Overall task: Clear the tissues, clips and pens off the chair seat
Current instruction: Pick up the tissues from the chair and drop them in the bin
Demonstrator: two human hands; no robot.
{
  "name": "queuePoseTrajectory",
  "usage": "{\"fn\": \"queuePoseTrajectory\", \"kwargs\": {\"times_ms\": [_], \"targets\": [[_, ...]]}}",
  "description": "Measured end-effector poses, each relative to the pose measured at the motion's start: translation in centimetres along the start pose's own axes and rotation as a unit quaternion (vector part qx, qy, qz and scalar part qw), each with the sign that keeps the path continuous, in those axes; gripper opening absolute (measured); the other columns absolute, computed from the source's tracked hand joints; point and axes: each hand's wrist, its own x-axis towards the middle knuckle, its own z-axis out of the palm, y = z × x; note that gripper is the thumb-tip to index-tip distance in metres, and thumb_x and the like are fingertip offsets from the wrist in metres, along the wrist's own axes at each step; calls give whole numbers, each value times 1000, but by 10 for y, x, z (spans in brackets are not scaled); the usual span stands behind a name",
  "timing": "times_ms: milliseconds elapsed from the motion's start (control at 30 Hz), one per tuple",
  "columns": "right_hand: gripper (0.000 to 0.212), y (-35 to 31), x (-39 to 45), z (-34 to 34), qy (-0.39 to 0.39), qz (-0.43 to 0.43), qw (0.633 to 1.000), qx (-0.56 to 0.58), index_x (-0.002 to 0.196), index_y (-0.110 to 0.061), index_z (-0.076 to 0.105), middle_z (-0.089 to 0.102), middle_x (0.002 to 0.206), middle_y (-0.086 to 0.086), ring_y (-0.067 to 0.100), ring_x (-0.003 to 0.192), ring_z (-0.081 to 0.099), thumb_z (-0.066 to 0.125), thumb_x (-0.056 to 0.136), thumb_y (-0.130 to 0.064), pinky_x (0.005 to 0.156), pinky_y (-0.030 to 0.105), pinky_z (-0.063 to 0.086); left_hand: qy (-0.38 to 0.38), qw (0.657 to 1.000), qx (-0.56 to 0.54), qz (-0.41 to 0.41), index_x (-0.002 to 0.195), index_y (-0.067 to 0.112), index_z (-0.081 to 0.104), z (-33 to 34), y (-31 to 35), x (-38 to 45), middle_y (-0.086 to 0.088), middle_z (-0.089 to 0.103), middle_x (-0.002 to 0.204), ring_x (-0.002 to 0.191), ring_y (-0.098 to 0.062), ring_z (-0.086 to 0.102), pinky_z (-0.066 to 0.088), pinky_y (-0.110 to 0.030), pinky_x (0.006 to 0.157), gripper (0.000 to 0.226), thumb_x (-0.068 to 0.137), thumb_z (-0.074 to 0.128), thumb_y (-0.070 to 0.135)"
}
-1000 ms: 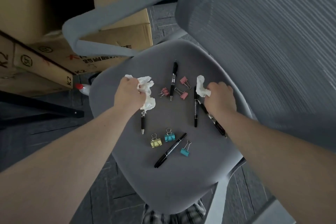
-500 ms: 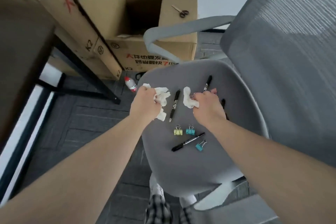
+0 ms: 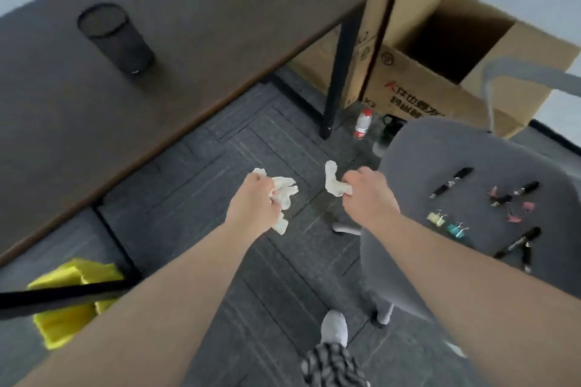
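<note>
My left hand (image 3: pixel 256 206) is closed around a crumpled white tissue (image 3: pixel 284 190), held over the dark carpet to the left of the chair. My right hand (image 3: pixel 367 195) grips a second white tissue (image 3: pixel 334 181) just off the seat's left edge. The grey chair seat (image 3: pixel 418 166) lies at the right. On it rest black pens (image 3: pixel 451 183), another black pen (image 3: pixel 518 242), pink clips (image 3: pixel 515 212), a yellow clip (image 3: pixel 436 218) and a teal clip (image 3: pixel 456 229).
A dark wooden desk (image 3: pixel 188 41) with a black mesh pen cup (image 3: pixel 114 38) fills the upper left. An open cardboard box (image 3: pixel 456 50) stands behind the chair. A small bottle (image 3: pixel 364 123) sits on the floor by the desk leg (image 3: pixel 338 72). A yellow bag (image 3: pixel 72 298) is at lower left.
Both hands have lifted the tissues off the seat and swung left, over the floor. The view turned left, bringing the desk and pen cup into sight.
</note>
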Motion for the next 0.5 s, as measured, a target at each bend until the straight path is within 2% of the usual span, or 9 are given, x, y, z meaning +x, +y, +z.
{"fn": "queuePoseTrajectory", "kwargs": {"times_ms": [133,200,267,367,500], "targets": [[19,-109,-29,47,-28,-97,995,-21,107,-9,58,54,108,12,31,105,47,53,89,-13,70,35,38,25,993,-36,-110,103,5,61,-10,-105,-71,-8,49,107,102,-30,55,38,-28,76,21,88,49,12],[17,-161,-54,77,-42,-135,990,-28,104,-7,58,55,106,13,33,104,48,53,89,-13,69,34,37,25,990,-55,-126,91,5,60,-11,-161,-112,-4,43,96,101,-27,55,38,-27,74,18,86,44,12],[15,-210,-85,110,-66,-173,982,-33,101,-5,59,55,104,14,34,102,49,52,88,-10,68,35,37,39,982,-86,-161,81,7,57,-12,-211,-160,-5,46,94,98,-27,55,42,-30,73,15,83,43,11],[15,-283,-140,160,-110,-221,968,-38,99,-6,60,55,103,12,33,102,50,51,87,-8,66,35,37,73,968,-107,-214,97,5,62,-22,-280,-238,-9,52,113,102,-27,54,42,-31,78,19,84,50,10],[16,-376,-208,219,-149,-274,949,-36,101,-8,60,55,106,11,31,103,48,53,87,-9,67,33,35,81,951,-120,-272,104,3,61,-35,-371,-321,-12,49,122,104,-31,53,40,-31,79,22,86,49,9]]}}
